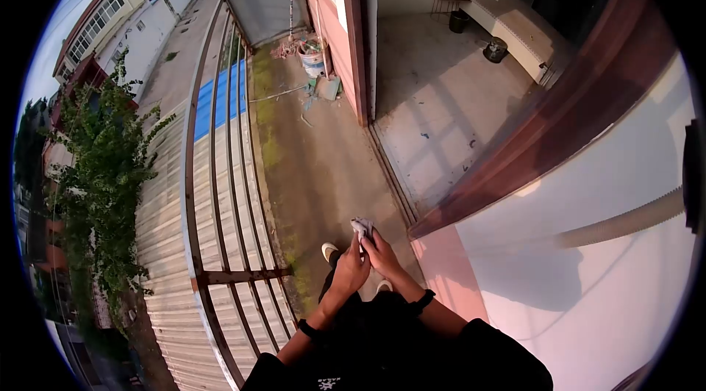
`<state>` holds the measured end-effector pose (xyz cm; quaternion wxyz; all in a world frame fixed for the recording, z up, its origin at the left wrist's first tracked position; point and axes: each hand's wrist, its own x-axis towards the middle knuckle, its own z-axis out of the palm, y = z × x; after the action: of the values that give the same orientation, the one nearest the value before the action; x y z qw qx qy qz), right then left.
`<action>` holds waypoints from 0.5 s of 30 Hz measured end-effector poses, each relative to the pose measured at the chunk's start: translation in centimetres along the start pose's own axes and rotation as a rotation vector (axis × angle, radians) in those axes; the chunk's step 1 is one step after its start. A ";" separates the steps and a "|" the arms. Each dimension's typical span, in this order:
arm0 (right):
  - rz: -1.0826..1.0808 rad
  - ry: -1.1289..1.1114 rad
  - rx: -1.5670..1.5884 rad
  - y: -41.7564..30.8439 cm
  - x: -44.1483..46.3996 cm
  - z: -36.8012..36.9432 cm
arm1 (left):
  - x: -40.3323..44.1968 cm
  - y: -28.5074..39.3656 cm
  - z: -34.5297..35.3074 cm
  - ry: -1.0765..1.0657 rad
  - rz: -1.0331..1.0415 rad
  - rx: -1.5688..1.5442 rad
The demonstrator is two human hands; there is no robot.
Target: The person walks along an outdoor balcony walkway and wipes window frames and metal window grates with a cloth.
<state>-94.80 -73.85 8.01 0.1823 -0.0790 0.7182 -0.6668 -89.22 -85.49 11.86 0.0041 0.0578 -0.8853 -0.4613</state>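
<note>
A small crumpled whitish cloth (362, 226) sticks up between my two hands at the lower middle of the head view. My left hand (353, 267) is closed on its left side, and my right hand (380, 253) is closed on its right side. The hands are close together in front of my body, above the concrete floor (331, 163). Part of the cloth is hidden by the fingers. Below the hands, my shoes show on the floor.
A metal railing (213, 192) runs along the left. Ahead stand a bucket (312, 62), a dustpan (328, 88) and a mop by the pink wall. On the right, a doorway frame (358, 38) opens onto a room with a long bench (515, 27) and black buckets (495, 50).
</note>
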 end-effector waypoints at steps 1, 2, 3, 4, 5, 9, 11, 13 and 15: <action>-0.002 0.002 -0.006 0.2 2.2 0.0 | 2.1 -0.7 -0.4 -0.003 -0.003 -0.083; -0.012 0.008 -0.036 0.5 4.3 0.0 | 4.0 -1.6 -1.0 -0.009 -0.007 -0.168; -0.021 0.014 -0.068 0.7 6.3 0.2 | 5.9 -2.6 -1.7 -0.012 -0.004 -0.179; -0.019 0.020 -0.079 0.3 8.3 0.5 | 8.2 -3.2 -2.7 0.013 0.013 -0.170; -0.033 0.078 -0.126 -0.2 10.6 0.8 | 10.6 -3.9 -3.8 0.036 0.032 -0.161; -0.014 0.260 -0.272 -2.4 19.8 2.8 | 20.9 -8.6 -7.4 -0.004 0.003 -0.182; 0.053 0.252 -0.217 -3.5 24.2 3.4 | 25.6 -11.1 -9.5 0.024 0.004 -0.218; 0.059 0.238 -0.034 -4.6 28.6 4.2 | 30.3 -14.8 -11.3 0.101 -0.010 -0.289; 0.097 0.188 0.203 -5.4 32.7 4.1 | 34.9 -17.8 -14.1 0.033 -0.062 -0.512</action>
<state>-124.17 -89.87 8.07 0.1536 0.0375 0.6641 -0.7308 -121.25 -110.83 3.83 0.0191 0.0894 -0.7372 -0.6695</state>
